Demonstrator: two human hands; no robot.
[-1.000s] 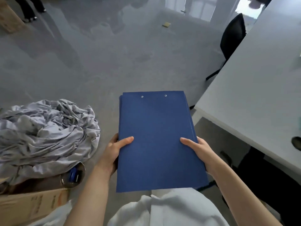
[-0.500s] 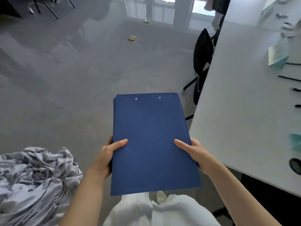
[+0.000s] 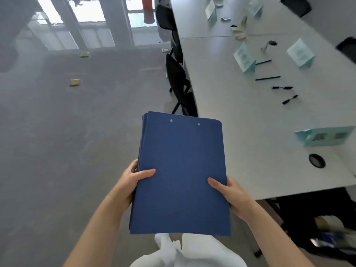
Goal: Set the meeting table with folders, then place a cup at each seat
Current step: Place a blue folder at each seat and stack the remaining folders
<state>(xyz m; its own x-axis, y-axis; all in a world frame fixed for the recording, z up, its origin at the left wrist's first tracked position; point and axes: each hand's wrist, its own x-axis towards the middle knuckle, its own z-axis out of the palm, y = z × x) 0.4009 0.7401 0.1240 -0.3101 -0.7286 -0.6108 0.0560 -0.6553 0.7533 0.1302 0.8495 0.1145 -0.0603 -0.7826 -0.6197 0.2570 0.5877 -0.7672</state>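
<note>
Folders (image 3: 181, 174): a blue stack with two rivets near the far edge, held flat in front of the body, over the floor and just left of the worktop's near corner; edges of lower folders show along the left side.
Left hand (image 3: 133, 182): clamped on the stack's left edge, thumb on top, fingers underneath.
Right hand (image 3: 229, 193): clamped on the stack's right edge, thumb on top, fingers hidden below.
Worktop (image 3: 240, 116): long and white, running away to the right; no folder lies on it in view.
Cards (image 3: 244, 58): pale teal tent cards standing at intervals, one near the close end by a round black cable hole (image 3: 316, 160).
Pens (image 3: 267, 78): thin dark sticks and pens lying loose between the cards.
Chairs (image 3: 178, 78): black, pushed in along the worktop's left side.
Floor (image 3: 67, 141): grey, with two small yellowish blocks well apart from the stack.
Clothing (image 3: 192, 251): white, at the bottom edge.
</note>
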